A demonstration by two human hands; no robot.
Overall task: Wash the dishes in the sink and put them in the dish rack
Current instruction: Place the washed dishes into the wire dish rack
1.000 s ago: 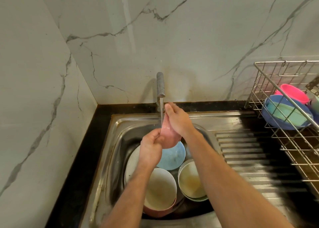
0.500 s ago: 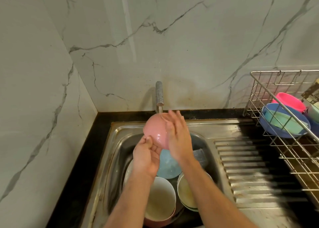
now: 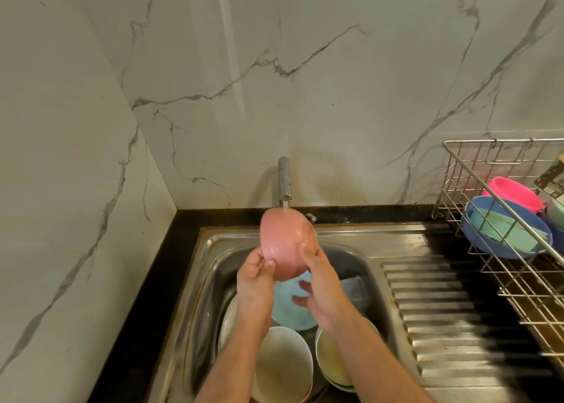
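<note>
A pink bowl [image 3: 285,244] is held upside down under the running tap [image 3: 284,180], its base turned toward the water. My left hand [image 3: 254,276] grips its lower left rim. My right hand [image 3: 320,283] cups its right side with the fingers wrapped under the rim. Below them, the steel sink [image 3: 213,268] holds a light blue plate [image 3: 291,309], two cream bowls [image 3: 282,363] [image 3: 332,361] and a white plate edge [image 3: 227,320]. The wire dish rack [image 3: 500,250] stands at the right.
The rack holds a blue bowl [image 3: 485,241] with a teal dish inside and a bright pink bowl [image 3: 515,193]. A ribbed steel drainboard [image 3: 442,317] lies between sink and rack. A grey sponge [image 3: 355,289] sits in the sink. Marble walls close the left and back.
The pink bowl has been turned over and lifted up to the tap's spout. My right hand slid from its top down to its right side.
</note>
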